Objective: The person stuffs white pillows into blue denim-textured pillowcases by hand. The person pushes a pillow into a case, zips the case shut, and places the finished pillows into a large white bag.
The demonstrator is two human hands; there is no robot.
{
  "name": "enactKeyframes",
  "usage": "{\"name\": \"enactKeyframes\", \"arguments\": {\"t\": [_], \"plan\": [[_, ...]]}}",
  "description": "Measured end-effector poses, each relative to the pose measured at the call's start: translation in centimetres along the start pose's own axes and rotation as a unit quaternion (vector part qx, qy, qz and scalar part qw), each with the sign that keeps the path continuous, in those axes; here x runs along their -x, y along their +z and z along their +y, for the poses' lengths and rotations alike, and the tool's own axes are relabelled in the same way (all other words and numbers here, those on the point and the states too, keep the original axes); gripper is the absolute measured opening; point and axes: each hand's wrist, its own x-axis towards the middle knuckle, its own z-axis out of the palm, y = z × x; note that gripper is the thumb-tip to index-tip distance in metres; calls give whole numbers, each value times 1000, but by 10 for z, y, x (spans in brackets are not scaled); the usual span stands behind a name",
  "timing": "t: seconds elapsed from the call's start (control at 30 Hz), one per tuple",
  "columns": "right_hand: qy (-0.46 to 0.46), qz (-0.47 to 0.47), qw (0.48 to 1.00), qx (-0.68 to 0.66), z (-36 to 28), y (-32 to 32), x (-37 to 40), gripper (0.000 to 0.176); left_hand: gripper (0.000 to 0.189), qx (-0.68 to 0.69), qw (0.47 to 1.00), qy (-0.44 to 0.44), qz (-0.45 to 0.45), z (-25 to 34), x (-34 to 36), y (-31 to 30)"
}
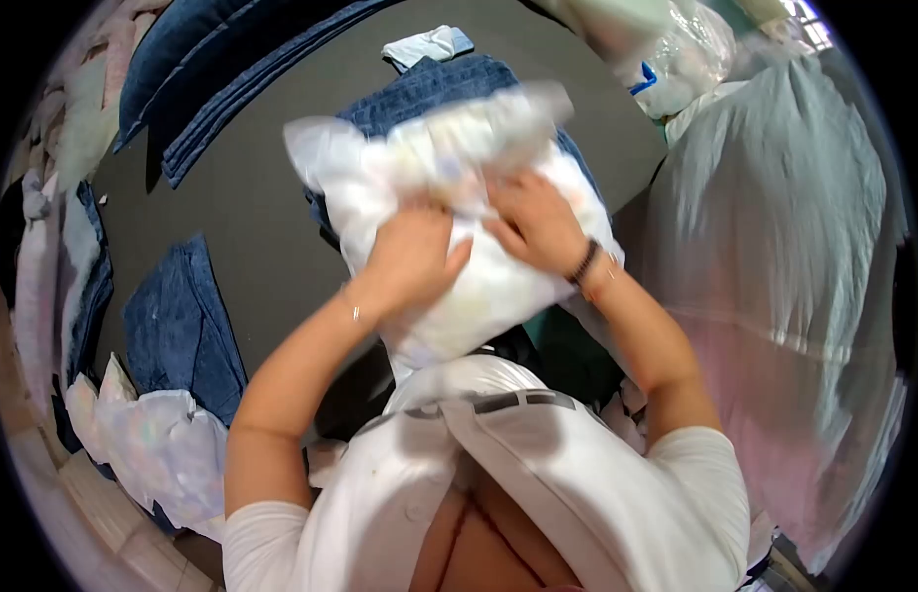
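A puffy white plastic bag (488, 306) with faint coloured patches lies across my front, over the table edge. My left hand (414, 252) presses on its left-middle part, fingers curled into the plastic and thumb pointing inward. Close beside it, my right hand (540, 225) grips the bag near its upper fold, wearing a dark beaded bracelet. Motion blurs the bag's top flap (498, 123) and the fingertips. Under and behind the bag lie folded blue jeans (434, 89), mostly covered by it.
Stacked dark jeans (232, 74) lie at the table's far left. Another folded pair (183, 331) is at the near left, above a filled white bag (163, 444). A small white-and-blue cloth (427, 46) sits at the back. Large translucent plastic sheeting (774, 227) stands at right.
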Motion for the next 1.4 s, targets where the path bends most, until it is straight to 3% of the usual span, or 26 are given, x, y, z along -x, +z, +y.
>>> {"name": "enactKeyframes", "arguments": {"t": [0.03,0.07,0.1,0.13,0.27,0.33,0.4,0.53,0.6,0.73,0.77,0.8,0.83,0.87,0.9,0.93,1.0,1.07,1.1,1.13,1.17,1.23,1.27,1.3,1.37,1.4], "plan": [[-6,-12,1000,-9,2,4,12,38,58,43,995,-19,-85,0,4,0],[-32,-3,999,16,11,8,4,47,58,45,995,-21,-87,-10,-5,12],[-56,6,998,40,13,11,-5,57,58,-67,995,43,61,-24,-15,41],[-34,47,991,124,22,24,-24,58,58,-177,956,105,210,-35,-26,62],[52,119,932,339,82,71,-125,71,57,-309,908,65,274,-89,-135,56],[54,134,935,322,87,70,-140,72,56,-342,892,28,294,-95,-161,43],[54,147,948,278,77,62,-123,73,57,-299,910,46,282,-85,-131,48],[-12,88,987,134,36,48,-12,66,65,-143,961,94,218,-54,-48,78],[0,86,985,147,36,46,-15,65,68,-102,974,87,184,-45,-42,80],[6,120,983,138,64,25,-74,56,67,-93,951,95,278,-63,-71,69],[-71,180,963,186,87,12,-78,49,67,-94,949,92,286,-68,-66,69],[20,280,958,58,90,-12,-84,43,65,-54,939,122,317,-73,-61,73],[-54,261,936,231,107,-38,-79,43,63,-15,925,152,347,-78,-57,76],[104,293,951,0,112,-46,-79,48,63,-13,924,148,351,-81,-52,77],[191,232,938,-171,151,-34,-71,59,58,32,913,144,380,-80,-50,80],[196,191,935,-225,162,-22,-67,63,53,76,899,140,407,-80,-49,84],[195,143,930,-276,148,-5,-76,68,47,70,901,144,403,-87,-49,90],[-41,241,958,-153,89,32,-106,77,41,64,903,143,399,-95,-53,94],[15,145,978,-147,14,6,-103,84,38,46,900,153,406,-99,-52,96],[-37,108,989,-95,-19,3,-109,87,36,29,896,164,412,-98,-50,98],[-18,58,997,-37,-49,6,-109,81,35,9,901,129,413,-94,-49,98],[-49,126,983,125,-66,27,-100,73,34,44,885,176,428,-96,-40,98],[-21,123,979,160,-62,35,-95,70,34,85,907,134,391,-94,-33,101],[-20,127,979,160,-59,32,-90,70,34,125,923,91,352,-82,-18,88],[-60,138,978,144,-48,19,-75,69,44,104,926,139,337,-73,28,62],[-41,132,982,130,-42,20,-69,67,54,64,902,43,424,-66,55,51]]}}
